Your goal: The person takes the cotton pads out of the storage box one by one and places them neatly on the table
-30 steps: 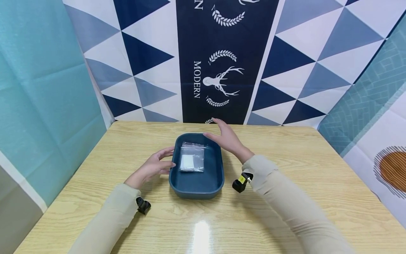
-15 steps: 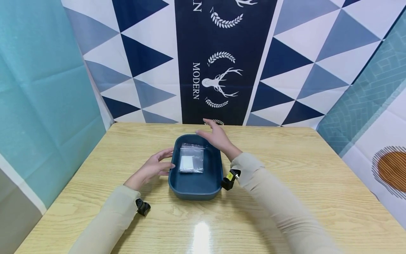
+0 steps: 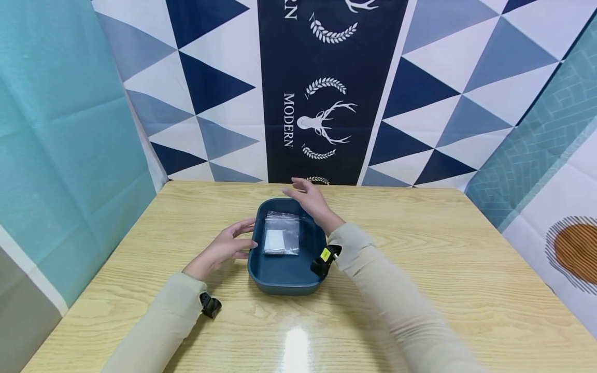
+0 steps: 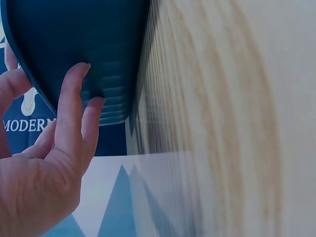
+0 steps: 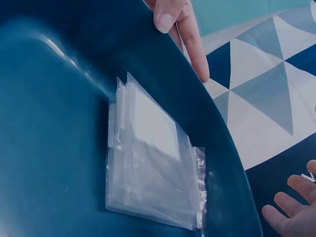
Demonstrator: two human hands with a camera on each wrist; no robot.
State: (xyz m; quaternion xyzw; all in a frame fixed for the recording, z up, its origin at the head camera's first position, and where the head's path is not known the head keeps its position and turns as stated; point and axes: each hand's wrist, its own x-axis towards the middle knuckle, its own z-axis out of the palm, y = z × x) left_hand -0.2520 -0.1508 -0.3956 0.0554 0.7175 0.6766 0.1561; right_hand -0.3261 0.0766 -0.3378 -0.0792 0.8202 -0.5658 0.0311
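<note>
A dark blue rectangular basin [image 3: 284,272] with rounded corners stands on the table. Inside, toward its left side, lie clear plastic zip bags [image 5: 153,158], one showing a white rectangle. My left hand [image 3: 221,247] holds the basin's left edge: the thumb reaches over the rim, and in the left wrist view two fingertips [image 4: 79,81] rest on the ribbed outer wall. My right hand [image 3: 311,203] hovers above the far right corner, fingers spread and holding nothing. In the right wrist view its fingers [image 5: 296,192] show beyond the rim.
The wood-grain table [image 3: 420,269] extends on both sides and in front of the basin. A patterned cloth [image 3: 214,103] hangs along the table's back edge, with a teal cloth [image 3: 74,134] at the left. Each wrist bears a small black camera [image 3: 211,305].
My right hand has moved leftward over the basin's far end, and its wrist camera now hangs above the basin's right side. The left hand, basin and bags have hardly moved.
</note>
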